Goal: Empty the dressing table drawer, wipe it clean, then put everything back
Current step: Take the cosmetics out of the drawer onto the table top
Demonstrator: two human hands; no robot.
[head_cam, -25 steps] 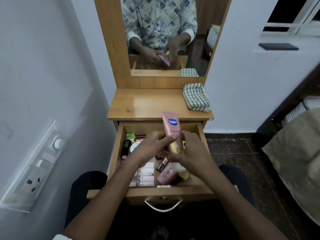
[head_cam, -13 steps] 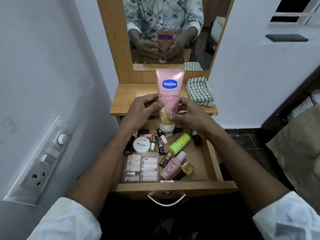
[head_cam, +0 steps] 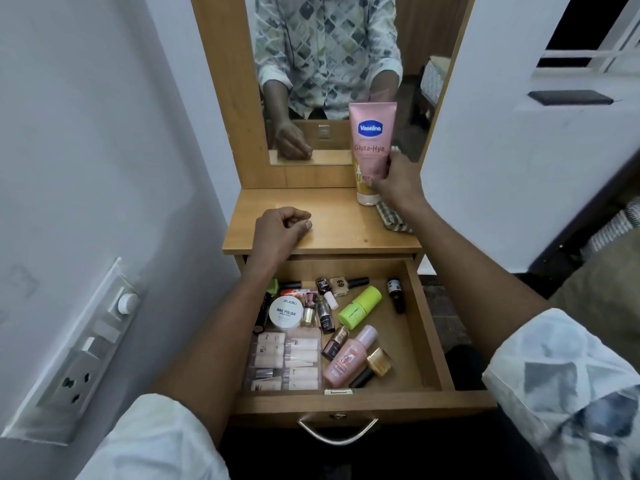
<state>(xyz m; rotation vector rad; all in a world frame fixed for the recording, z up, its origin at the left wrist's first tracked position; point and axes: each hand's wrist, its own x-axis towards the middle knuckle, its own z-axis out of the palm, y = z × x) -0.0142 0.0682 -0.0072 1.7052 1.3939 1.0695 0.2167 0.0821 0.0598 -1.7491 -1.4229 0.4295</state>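
Now right hand (head_cam: 398, 183) alone holds tube (head_cam: 372, 147), on dresser top (head_cam: 332, 220)

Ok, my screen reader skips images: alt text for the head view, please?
The right hand holds a pink lotion tube cap-down on the wooden dresser top by the mirror. The left hand rests loosely curled above an open drawer of cosmetics.
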